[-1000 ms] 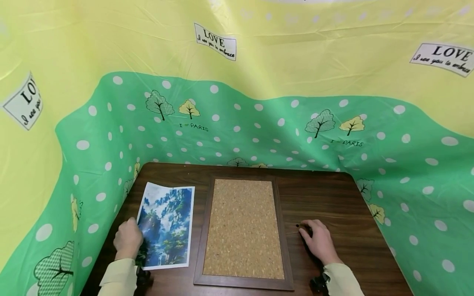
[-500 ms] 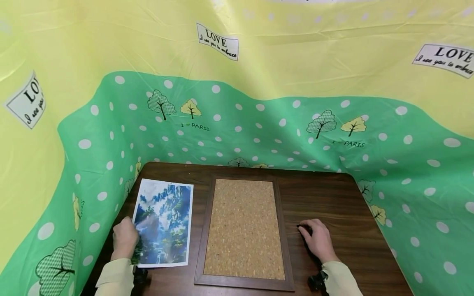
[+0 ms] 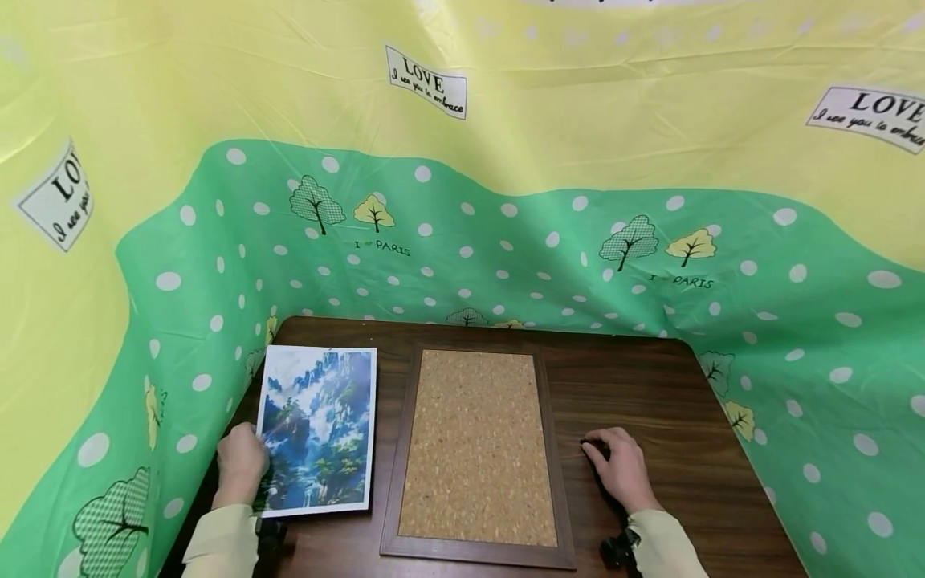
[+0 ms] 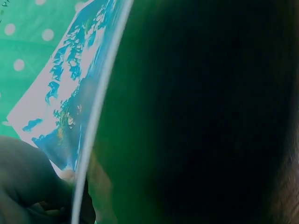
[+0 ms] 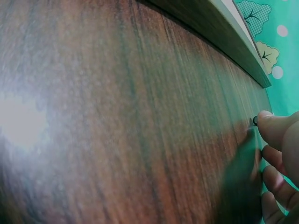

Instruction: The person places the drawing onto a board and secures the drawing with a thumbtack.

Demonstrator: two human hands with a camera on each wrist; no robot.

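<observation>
My left hand (image 3: 242,459) grips the lower left edge of a landscape print (image 3: 318,433), a sheet with blue mountains, green trees and a white border. The sheet is tilted up off the table, with a shadow under its right side. Seen from the left wrist, the print (image 4: 70,93) bends at the fingers and its edge runs steeply past them. My right hand (image 3: 623,472) rests on the table, and its thumb and a finger pinch a small black pin (image 5: 255,121); most of it is hidden in the fingertips. Between the hands lies a cork board (image 3: 477,449) in a brown wooden frame.
The dark wood table (image 3: 650,377) has rounded far corners. A green and yellow patterned curtain (image 3: 506,241) hangs around its back and sides. Black wrist straps (image 3: 620,550) sit below both hands.
The left hand has shifted slightly left with the print, whose top has swung left and which now stands nearer its left side. The right hand has stayed in place.
</observation>
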